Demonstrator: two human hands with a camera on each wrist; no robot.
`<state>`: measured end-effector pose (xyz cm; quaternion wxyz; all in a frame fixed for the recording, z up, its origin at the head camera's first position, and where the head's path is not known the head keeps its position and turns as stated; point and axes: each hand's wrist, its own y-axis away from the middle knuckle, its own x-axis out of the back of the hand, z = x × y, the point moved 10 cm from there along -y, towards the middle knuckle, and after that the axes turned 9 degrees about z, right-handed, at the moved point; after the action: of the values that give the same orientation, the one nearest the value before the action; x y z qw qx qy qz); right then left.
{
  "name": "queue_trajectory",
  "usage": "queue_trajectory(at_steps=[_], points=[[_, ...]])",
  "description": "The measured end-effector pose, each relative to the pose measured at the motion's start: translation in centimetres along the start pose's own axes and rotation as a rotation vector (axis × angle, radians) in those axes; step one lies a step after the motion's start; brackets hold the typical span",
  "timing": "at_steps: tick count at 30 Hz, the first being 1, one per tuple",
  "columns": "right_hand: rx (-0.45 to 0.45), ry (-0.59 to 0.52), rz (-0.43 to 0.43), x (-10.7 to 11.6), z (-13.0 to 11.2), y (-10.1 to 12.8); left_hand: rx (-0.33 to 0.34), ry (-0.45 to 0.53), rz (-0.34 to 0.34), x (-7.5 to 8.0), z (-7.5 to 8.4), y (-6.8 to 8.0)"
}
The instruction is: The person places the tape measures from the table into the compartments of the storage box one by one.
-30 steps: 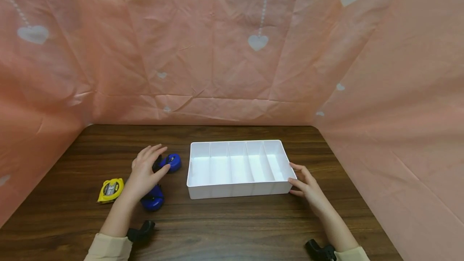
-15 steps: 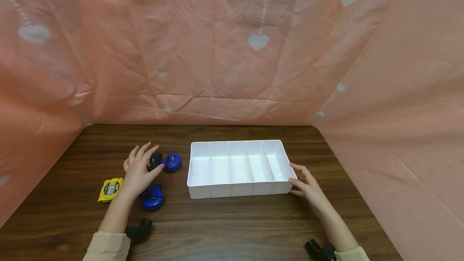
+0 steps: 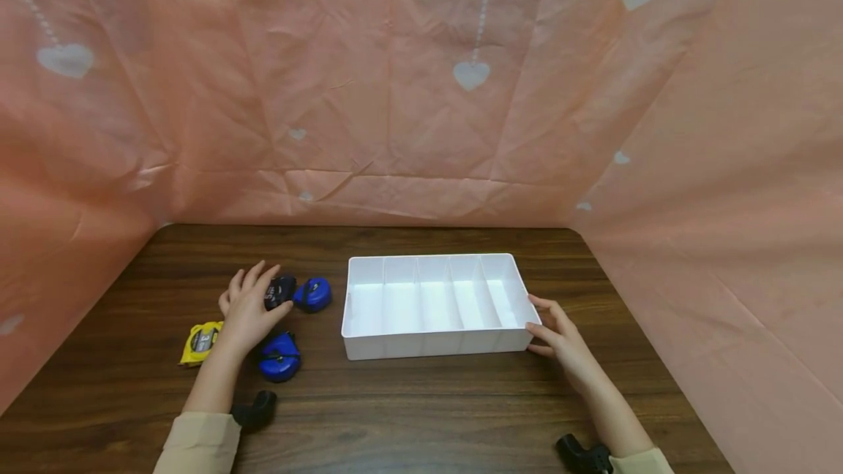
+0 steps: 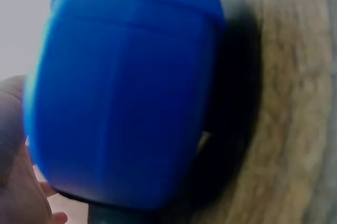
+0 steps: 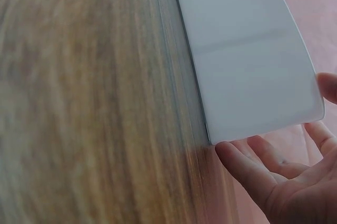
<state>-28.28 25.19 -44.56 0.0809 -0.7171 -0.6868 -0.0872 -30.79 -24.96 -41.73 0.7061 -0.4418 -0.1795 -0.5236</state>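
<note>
The left hand [image 3: 249, 307] lies over a black tape measure [image 3: 281, 290] on the counter [image 3: 421, 408], fingers fairly straight and spread, thumb reaching toward its near side; the fingers rest on it rather than wrap it, and whether any real grip is made cannot be told. Just right of that black one sits a blue tape measure [image 3: 312, 295], the two nearly touching. A second blue tape measure [image 3: 279, 357] lies just beside the wrist on its right, nearer the person; the left wrist view is filled by a blurred blue body [image 4: 124, 92] with the palm edge beside it. A yellow tape measure [image 3: 200, 341] lies left of the forearm, slightly apart.

The right hand [image 3: 560, 335] is relaxed and open, fingertips [image 5: 239, 161] touching the near right corner of the white divided tray [image 3: 435, 346], holding nothing. The tray stands mid-counter between both hands, with five compartments, just right of the farther blue tape measure.
</note>
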Motion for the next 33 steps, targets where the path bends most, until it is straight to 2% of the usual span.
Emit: queue_trajectory(at_steps=[17, 33], points=[[0.018, -0.003, -0.004, 0.0, 0.0, -0.1, 0.101, -0.026, -0.084, -1.3, -1.9, -0.3], [0.003, 0.001, -0.011, 0.0, 0.1, 0.0, 0.123, -0.024, -0.163, -2.2, -2.9, 0.0]])
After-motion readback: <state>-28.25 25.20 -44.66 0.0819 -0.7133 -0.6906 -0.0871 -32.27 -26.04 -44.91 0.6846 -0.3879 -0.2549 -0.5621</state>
